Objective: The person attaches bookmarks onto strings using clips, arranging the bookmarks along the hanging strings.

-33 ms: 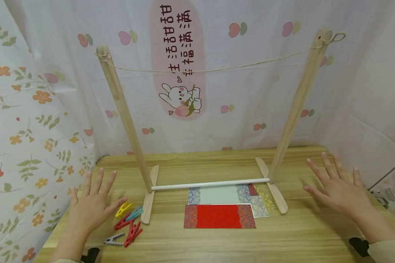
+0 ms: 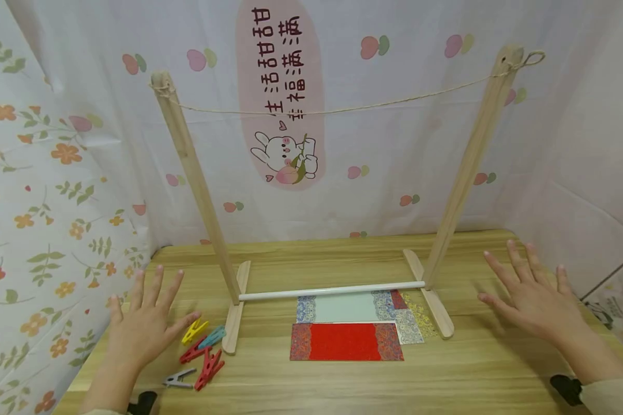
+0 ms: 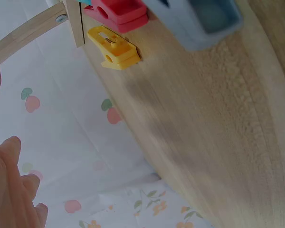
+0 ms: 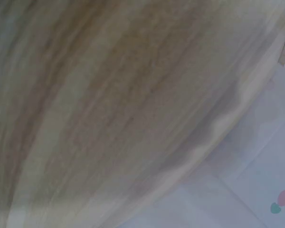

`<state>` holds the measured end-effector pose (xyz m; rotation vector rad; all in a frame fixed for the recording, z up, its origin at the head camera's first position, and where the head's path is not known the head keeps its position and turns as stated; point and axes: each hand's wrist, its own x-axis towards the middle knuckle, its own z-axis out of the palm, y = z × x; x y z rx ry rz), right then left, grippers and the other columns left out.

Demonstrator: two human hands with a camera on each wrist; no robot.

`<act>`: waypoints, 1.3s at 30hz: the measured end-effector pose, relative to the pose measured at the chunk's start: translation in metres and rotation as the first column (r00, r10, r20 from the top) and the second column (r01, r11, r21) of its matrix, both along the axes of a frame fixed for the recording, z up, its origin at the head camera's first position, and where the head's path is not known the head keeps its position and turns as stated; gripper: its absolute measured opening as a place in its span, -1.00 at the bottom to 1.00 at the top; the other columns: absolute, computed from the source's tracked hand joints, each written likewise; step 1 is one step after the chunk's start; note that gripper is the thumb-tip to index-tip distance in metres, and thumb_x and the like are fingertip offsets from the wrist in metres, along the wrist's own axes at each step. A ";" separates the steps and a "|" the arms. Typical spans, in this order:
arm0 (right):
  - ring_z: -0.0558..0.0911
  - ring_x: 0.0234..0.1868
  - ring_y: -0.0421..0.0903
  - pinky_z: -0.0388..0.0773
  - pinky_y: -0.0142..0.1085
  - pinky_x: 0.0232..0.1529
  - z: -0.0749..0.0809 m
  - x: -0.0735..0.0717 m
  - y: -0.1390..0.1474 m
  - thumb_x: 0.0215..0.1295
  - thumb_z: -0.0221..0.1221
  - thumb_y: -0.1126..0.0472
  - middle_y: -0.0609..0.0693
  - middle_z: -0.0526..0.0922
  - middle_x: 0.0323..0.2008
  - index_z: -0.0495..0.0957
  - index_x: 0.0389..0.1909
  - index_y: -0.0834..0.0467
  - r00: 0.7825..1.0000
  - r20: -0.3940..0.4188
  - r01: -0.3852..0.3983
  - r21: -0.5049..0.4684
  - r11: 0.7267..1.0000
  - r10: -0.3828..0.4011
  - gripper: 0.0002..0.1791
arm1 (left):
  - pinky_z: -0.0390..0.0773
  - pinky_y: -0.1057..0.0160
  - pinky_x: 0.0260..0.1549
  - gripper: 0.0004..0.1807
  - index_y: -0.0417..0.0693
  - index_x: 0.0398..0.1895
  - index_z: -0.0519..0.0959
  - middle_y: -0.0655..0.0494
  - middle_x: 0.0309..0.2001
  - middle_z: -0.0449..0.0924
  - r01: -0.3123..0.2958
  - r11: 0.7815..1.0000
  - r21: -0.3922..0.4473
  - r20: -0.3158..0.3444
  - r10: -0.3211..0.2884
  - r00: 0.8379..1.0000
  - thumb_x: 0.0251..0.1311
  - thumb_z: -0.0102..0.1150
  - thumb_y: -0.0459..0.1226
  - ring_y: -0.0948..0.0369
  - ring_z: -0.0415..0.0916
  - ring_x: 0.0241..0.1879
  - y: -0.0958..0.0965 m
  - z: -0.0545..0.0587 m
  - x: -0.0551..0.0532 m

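Observation:
My left hand [image 2: 144,323] hovers at the table's left side, fingers straight and spread, holding nothing. Just right of its thumb lie several clothespins: a yellow clothespin [image 2: 195,331], a teal clothespin [image 2: 212,338], red clothespins [image 2: 209,369] and a grey clothespin [image 2: 179,378]. The left wrist view shows the yellow clothespin [image 3: 115,50] up close, near the grey clothespin [image 3: 199,23]. On the far right, my right hand [image 2: 537,302] is also spread and holds nothing. Between the hands lie a flat red card-like piece [image 2: 345,341] with patterned ends and a pale blue one [image 2: 345,307], partly over others.
A wooden stand has a left post [image 2: 197,178], a right post [image 2: 467,167] and feet on the table [image 2: 353,386]. Twine [image 2: 337,111] sags between the post tops, and a white rod [image 2: 332,290] joins the bases. Behind hangs a printed curtain [image 2: 374,155].

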<state>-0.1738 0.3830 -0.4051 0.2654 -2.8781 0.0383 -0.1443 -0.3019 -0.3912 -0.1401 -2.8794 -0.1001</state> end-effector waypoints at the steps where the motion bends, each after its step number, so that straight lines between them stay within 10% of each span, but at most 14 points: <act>1: -0.67 0.53 0.01 -0.91 0.26 0.24 0.000 0.000 0.000 0.37 0.02 -0.34 -0.09 -0.61 0.56 -0.33 0.59 -0.26 1.000 0.001 -0.001 -0.002 1.000 0.001 -0.03 | -0.25 -0.68 0.16 0.00 0.38 0.61 -0.27 -0.11 0.62 -0.32 0.000 1.000 0.000 0.001 0.000 1.000 0.27 -0.01 0.34 -0.19 -0.51 0.58 0.000 0.000 0.000; 28: -0.65 0.54 -0.02 -0.81 0.31 0.30 0.004 0.007 -0.014 0.37 0.06 -0.30 -0.09 -0.56 0.57 -0.31 0.60 -0.22 0.999 -0.020 -0.048 -0.020 0.999 0.048 -0.02 | -0.17 -0.66 0.17 0.03 0.34 0.62 -0.26 -0.13 0.62 -0.28 0.023 1.000 -0.016 0.012 -0.023 1.000 0.25 0.04 0.33 -0.19 -0.48 0.58 0.009 0.005 0.006; 39: -0.57 0.56 0.06 -0.37 0.53 0.31 0.007 0.011 -0.033 0.36 0.11 -0.27 -0.03 -0.49 0.59 -0.29 0.61 -0.18 0.996 -0.028 -0.088 -0.021 0.996 0.088 0.00 | -0.09 -0.64 0.19 0.02 0.27 0.62 -0.16 -0.15 0.60 -0.17 0.064 0.998 0.002 0.037 -0.064 0.997 0.23 0.10 0.30 -0.18 -0.44 0.59 0.017 0.009 0.008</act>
